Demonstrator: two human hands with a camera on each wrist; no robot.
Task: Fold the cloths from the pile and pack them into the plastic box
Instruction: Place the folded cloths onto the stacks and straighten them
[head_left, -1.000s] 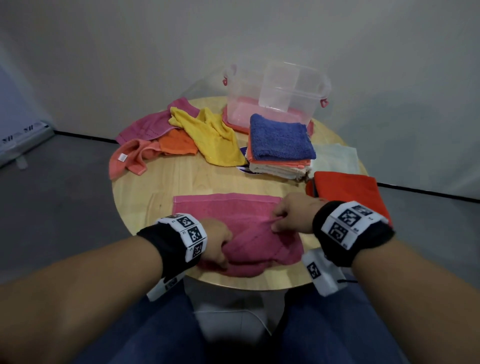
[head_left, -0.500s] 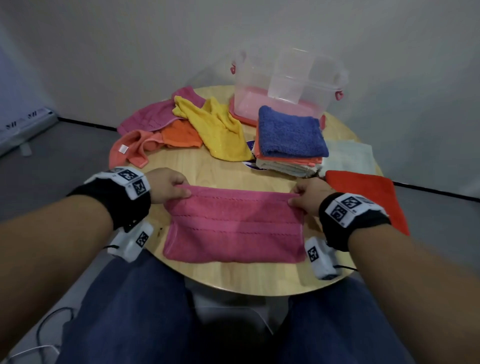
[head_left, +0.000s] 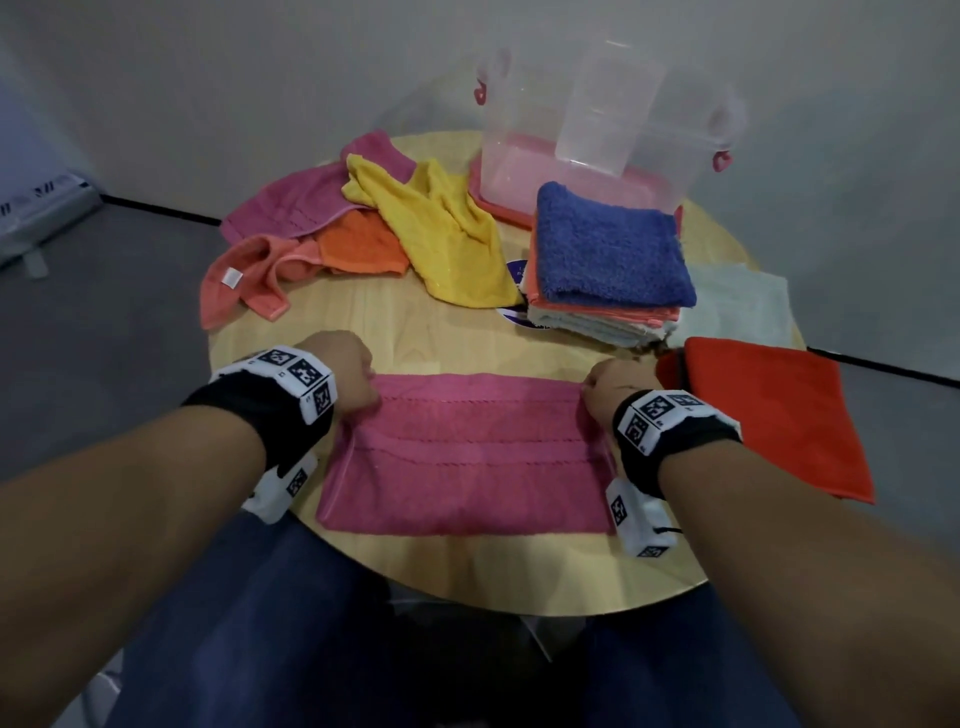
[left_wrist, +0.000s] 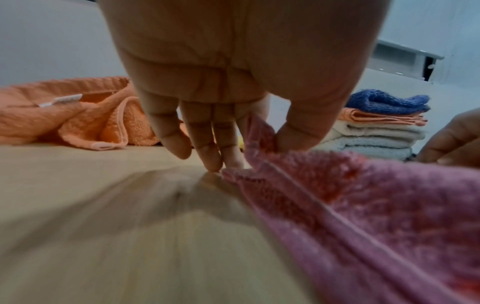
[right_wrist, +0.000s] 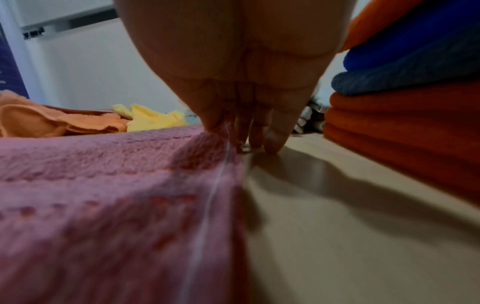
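– What do the hands have hold of?

– Both are on the flat pink terry cloth lying on the round pale wooden table. The left hand pinches the cloth's far left corner between thumb and forefinger; the other fingers point down, their tips at the tabletop. The right hand pinches the far right corner the same way, its remaining fingers reaching down to the wood just beside the hem.

– And what lies around those two grips?

– Beyond the left grip sits the loose pile: a salmon cloth, an orange one, a yellow one and another pink one. Beyond the right grip stands a folded stack topped by a blue terry cloth. Just outside the right grip lies a folded red-orange cloth, with a pale folded cloth behind it.

– The box?

– The clear plastic box with pink clips stands behind the stack, well beyond both grips.
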